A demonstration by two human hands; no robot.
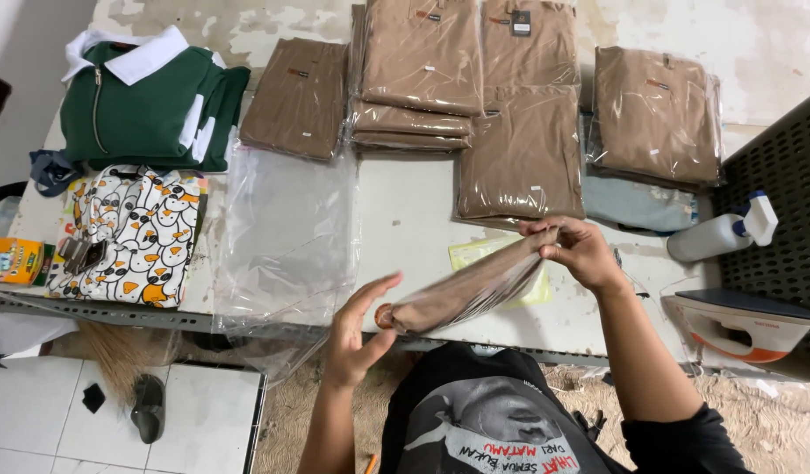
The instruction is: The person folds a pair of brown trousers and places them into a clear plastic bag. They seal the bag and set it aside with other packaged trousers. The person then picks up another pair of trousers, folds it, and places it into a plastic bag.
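Observation:
I hold a folded tan garment in a clear plastic bag (471,288) edge-on above the table's front edge. My right hand (580,250) pinches its upper right end. My left hand (361,329) supports the lower left end, fingers spread along it and thumb under. Behind it, bagged tan garments lie on the white table (405,219): one flat pack (521,156) just beyond my right hand, a stack (418,75) at the back middle, another stack (655,116) to the right, and a single pack (298,96) to the left.
An empty clear plastic bag (286,237) drapes over the table's front edge at the left. A green and white jacket (142,105) and a cat-print cloth (133,233) lie far left. A white spray bottle (721,233) and a clothes iron (743,320) sit right.

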